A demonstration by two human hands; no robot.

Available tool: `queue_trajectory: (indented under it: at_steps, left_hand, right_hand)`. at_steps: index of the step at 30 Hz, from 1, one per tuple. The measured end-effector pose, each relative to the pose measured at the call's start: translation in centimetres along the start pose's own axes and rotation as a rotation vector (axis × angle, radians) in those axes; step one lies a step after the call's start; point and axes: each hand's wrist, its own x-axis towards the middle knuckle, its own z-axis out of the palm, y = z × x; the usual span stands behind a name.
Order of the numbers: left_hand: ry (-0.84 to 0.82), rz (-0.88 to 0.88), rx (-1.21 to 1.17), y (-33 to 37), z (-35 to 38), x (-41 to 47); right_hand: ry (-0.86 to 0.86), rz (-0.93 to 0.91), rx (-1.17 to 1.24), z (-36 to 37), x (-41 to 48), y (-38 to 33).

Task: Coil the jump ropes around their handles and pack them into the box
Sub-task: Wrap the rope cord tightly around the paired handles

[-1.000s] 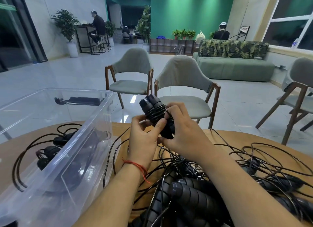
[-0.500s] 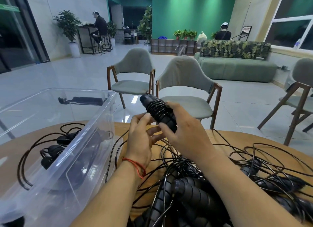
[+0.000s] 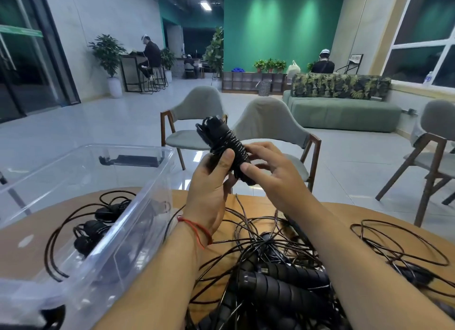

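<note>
- A clear plastic box (image 3: 150, 197) is being shown at the left, standing open on a wooden table (image 3: 344, 217).
- A few black jump ropes (image 3: 93, 231) are being seen through the box wall, lying on its floor with their cords looped loosely.
- Just right of the box, a left hand (image 3: 211, 182) is being raised above the table. A red string (image 3: 197, 229) is being worn on its wrist.
- A coiled jump rope (image 3: 224, 142), its cord wound tightly round the black handles, is being held up in the air between the two hands, tilted with its top leaning left.
- The bundle is being gripped by the left hand, with the thumb pressed on its front and the fingers curled behind.
- Its lower part is being pinched by the right hand (image 3: 278, 174) between thumb and fingertips.
- A grey chair (image 3: 270, 118) is being partly covered by the bundle.
- Below the forearms, a tangled pile of ropes (image 3: 283, 288) is being left on the table, with cords trailing off to the right.
</note>
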Motion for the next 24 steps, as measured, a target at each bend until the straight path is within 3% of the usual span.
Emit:
queue_trajectory:
  at_steps: [6, 14, 20, 24]
  left_hand:
    - [0.152, 0.134, 0.129, 3.4, 1.7, -1.3]
    - [0.243, 0.309, 0.463, 10.3, 2.5, -6.9]
    - [0.331, 0.264, 0.502, 17.5, -0.8, -9.5]
    - [0.332, 0.138, 0.612, 21.0, -5.1, -10.2]
  right_hand:
    - [-0.055, -0.042, -0.071, -0.4, 0.8, -4.9]
    - [-0.135, -0.067, 0.072, 0.4, 0.1, -13.6]
    - [-0.214, -0.089, -0.115, 4.0, 1.1, -21.1]
    - [-0.311, -0.038, -0.195, 7.6, 2.0, -23.8]
